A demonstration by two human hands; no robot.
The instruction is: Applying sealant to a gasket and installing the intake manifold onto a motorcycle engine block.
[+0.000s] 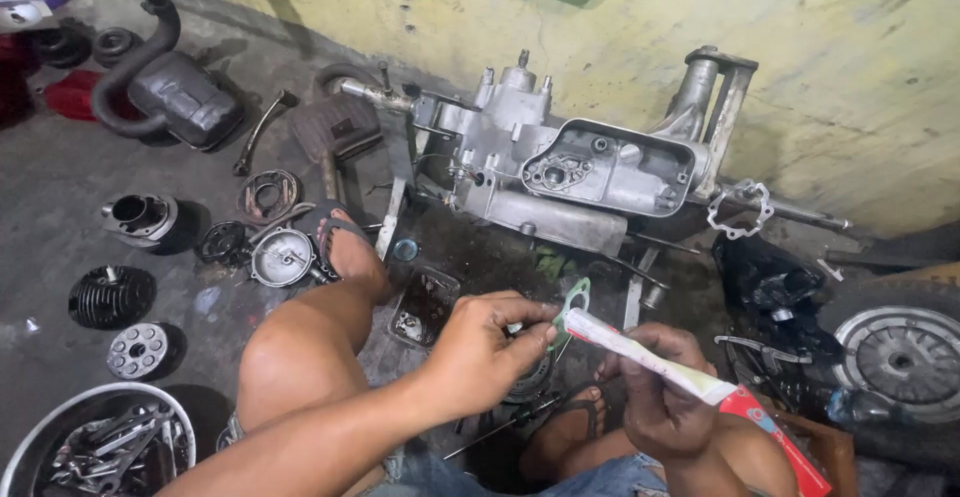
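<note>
From the head camera, the left hand (490, 342) pinched a thin green gasket (570, 309) between thumb and fingertips, holding it up in front of the knees. The right hand (660, 392) was closed around a white sealant tube (650, 357), its nozzle end touching the gasket. A red carton (785, 442) lay under that wrist. Beyond the hands an aluminium engine casing (570, 172) stood against the yellow wall (820, 67). A finned cylinder (110, 297) and a metal bowl of tools (95, 447) sat well apart on the floor to the left.
</note>
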